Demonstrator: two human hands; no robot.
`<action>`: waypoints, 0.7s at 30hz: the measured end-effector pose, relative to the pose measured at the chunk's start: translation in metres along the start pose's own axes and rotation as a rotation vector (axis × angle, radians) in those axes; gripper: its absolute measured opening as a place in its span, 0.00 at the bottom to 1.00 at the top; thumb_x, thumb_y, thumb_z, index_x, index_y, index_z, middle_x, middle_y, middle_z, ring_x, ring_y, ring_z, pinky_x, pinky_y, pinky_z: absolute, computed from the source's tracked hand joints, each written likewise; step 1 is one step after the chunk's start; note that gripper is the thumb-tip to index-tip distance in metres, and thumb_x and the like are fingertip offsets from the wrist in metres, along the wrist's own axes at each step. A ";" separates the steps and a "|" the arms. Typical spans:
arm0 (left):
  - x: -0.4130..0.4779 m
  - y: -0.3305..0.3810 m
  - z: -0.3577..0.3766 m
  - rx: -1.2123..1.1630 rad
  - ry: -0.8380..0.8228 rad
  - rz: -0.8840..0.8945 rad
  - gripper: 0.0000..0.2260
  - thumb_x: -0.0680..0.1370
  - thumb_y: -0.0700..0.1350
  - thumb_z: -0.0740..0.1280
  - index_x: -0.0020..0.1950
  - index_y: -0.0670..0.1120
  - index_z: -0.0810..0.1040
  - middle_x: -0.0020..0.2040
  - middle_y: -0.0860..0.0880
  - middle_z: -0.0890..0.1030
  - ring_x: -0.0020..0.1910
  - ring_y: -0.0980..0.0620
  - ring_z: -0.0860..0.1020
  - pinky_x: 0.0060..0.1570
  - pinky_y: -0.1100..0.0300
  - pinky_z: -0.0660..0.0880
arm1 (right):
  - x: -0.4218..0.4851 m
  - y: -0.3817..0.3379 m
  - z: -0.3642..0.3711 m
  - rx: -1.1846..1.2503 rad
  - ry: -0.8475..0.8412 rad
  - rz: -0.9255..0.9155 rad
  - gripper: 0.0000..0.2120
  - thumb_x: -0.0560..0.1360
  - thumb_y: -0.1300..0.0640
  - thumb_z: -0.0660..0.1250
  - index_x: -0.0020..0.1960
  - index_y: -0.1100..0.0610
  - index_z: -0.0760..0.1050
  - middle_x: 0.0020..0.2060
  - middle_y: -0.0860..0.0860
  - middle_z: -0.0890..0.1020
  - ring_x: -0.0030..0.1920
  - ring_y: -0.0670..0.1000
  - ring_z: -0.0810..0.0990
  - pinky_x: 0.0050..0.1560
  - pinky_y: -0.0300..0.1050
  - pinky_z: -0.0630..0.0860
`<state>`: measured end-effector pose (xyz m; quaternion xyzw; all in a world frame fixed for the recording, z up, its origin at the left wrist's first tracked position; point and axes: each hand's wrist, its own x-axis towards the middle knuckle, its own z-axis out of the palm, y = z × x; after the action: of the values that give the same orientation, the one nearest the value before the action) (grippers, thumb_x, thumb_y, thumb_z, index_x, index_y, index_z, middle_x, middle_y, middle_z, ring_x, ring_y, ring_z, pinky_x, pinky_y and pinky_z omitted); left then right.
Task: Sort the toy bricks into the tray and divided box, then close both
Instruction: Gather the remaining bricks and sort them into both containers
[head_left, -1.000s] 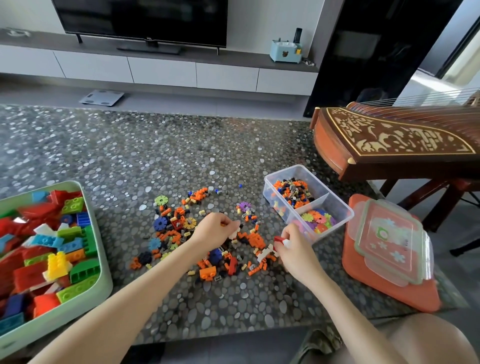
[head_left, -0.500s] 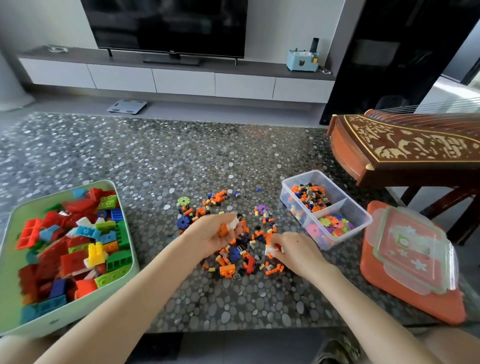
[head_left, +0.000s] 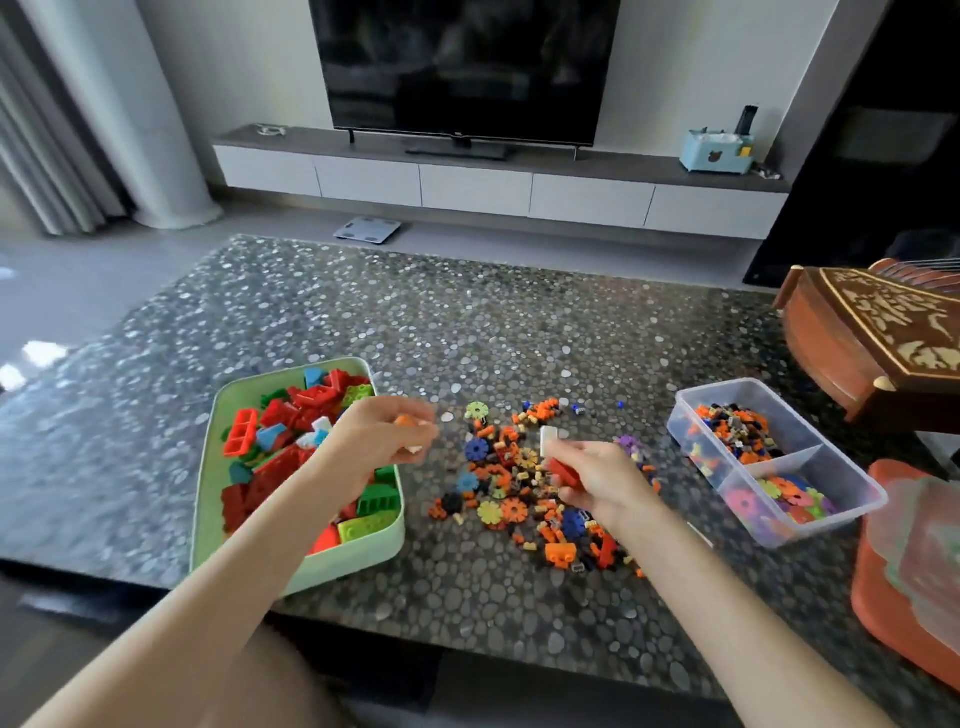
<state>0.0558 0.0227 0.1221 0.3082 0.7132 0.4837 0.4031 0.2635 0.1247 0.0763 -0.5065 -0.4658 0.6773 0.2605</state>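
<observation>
Left hand (head_left: 376, 441), centre-left of frame, over the tray's (head_left: 208, 467) right edge, fingers closed on small orange and white bricks, blurred. Right hand (head_left: 597, 480), centre, grips a red brick (head_left: 563, 474) and a white brick (head_left: 548, 441) above the loose pile (head_left: 519, 499). Divided box (head_left: 831, 512) open at right, lids (head_left: 914, 566) at lower right.

Both hands' grip on bricks: left hand (head_left: 382, 441) over green tray (head_left: 208, 467), right hand (head_left: 592, 480) above loose pile (head_left: 519, 493).

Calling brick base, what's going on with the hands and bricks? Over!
Left hand holding orange and white bricks beside the green tray. Right hand gripping red and white bricks. Loose pile still unsorted. Nothing blocking.
</observation>
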 end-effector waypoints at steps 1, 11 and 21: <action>0.004 -0.004 -0.010 0.162 0.064 0.068 0.04 0.73 0.36 0.71 0.47 0.42 0.81 0.43 0.46 0.79 0.40 0.50 0.77 0.38 0.61 0.79 | -0.004 -0.007 0.017 0.061 -0.093 0.064 0.07 0.75 0.60 0.68 0.40 0.62 0.77 0.34 0.55 0.79 0.28 0.46 0.74 0.23 0.35 0.71; 0.030 -0.032 -0.094 0.677 0.279 0.082 0.07 0.74 0.37 0.66 0.44 0.46 0.82 0.49 0.48 0.82 0.45 0.51 0.76 0.44 0.60 0.70 | -0.023 -0.017 0.166 -0.326 -0.236 -0.241 0.09 0.75 0.57 0.68 0.54 0.60 0.76 0.43 0.52 0.78 0.41 0.49 0.78 0.45 0.47 0.79; 0.033 -0.011 -0.041 0.621 0.298 0.245 0.09 0.77 0.38 0.63 0.49 0.47 0.82 0.45 0.51 0.80 0.47 0.50 0.79 0.45 0.62 0.70 | -0.004 0.001 0.105 -0.458 0.019 -0.473 0.13 0.80 0.57 0.59 0.56 0.62 0.79 0.45 0.54 0.83 0.39 0.46 0.78 0.43 0.41 0.77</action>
<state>0.0034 0.0284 0.1110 0.4252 0.8348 0.3283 0.1208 0.1677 0.0827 0.0832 -0.4362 -0.7082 0.4708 0.2942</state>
